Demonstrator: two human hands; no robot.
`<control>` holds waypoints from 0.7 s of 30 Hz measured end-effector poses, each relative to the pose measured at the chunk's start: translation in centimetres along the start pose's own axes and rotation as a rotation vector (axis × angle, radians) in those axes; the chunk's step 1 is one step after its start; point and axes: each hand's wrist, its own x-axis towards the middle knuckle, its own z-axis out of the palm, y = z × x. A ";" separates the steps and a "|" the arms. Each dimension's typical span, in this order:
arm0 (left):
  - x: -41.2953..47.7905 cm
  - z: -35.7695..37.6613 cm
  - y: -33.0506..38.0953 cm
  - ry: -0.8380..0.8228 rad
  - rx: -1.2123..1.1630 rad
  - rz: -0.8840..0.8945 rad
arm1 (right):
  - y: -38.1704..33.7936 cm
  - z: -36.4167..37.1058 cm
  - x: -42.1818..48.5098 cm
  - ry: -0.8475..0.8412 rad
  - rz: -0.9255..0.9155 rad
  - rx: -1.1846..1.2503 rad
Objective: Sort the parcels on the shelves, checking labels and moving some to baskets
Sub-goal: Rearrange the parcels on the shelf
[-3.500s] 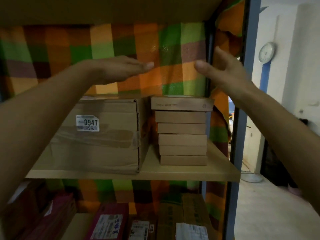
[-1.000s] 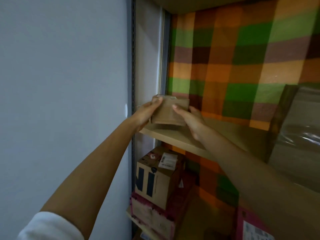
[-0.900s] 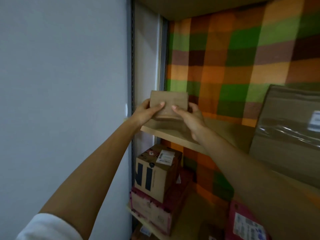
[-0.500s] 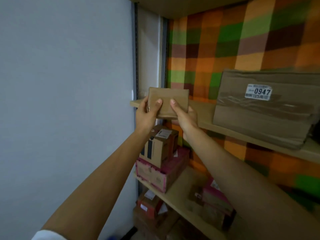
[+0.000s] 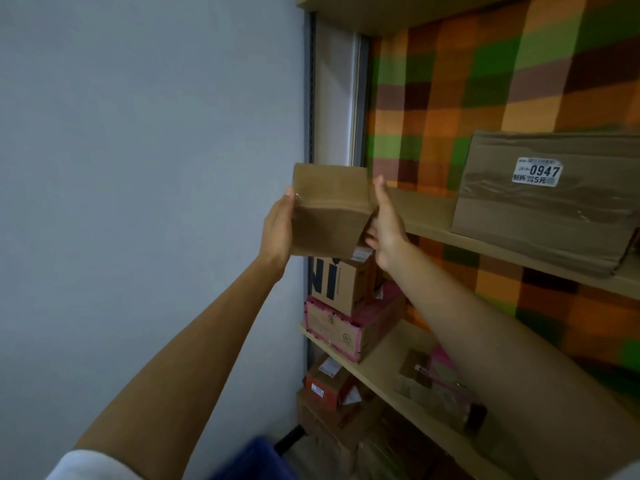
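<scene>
Head view, centre of the frame: small plain brown cardboard box (image 5: 329, 209), held up in the air between two hands, just in front of the left end of the light wooden shelf board (image 5: 433, 226) and not resting on it. Shiny band of tape across its front face.

Left hand (image 5: 277, 230) grasping the left side of the box, thumb lying on the front edge, other fingers hidden behind. Right hand (image 5: 386, 223) grasping the right side, thumb pointing up along the edge, fingers going under and behind the box (cannot tell exactly how).

Right of the frame, on the same board: large flat brown cardboard parcel (image 5: 540, 216) wrapped with clear tape, carrying a white sticker (image 5: 537, 172) with the number 0947. Behind it, over the back of the shelves: checked cloth in orange, green and brown (image 5: 485, 81).

Below the held box, on the lower wooden board (image 5: 381, 365): brown carton with dark letters "NI" (image 5: 337, 285), standing on top of a pink-and-brown carton (image 5: 346, 329). Further down, lower centre: small red-brown parcel (image 5: 329, 382) on more cartons, blurred.

Left half of the frame: plain grey wall (image 5: 138, 168). Bottom left corner: white sleeve (image 5: 76, 465); near it, at the bottom edge, something blue (image 5: 252, 459), too blurred to name.
</scene>
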 end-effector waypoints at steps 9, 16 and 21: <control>2.6 -3.2 -0.2 -0.082 0.150 0.221 | 1.9 3.7 0.0 -0.162 -0.388 -0.337; 3.8 -3.8 -0.5 0.031 0.182 0.131 | 2.2 5.0 1.2 -0.074 -0.427 -0.344; 3.5 -3.7 -0.5 0.094 0.309 0.062 | 3.0 4.9 1.8 -0.014 -0.422 -0.417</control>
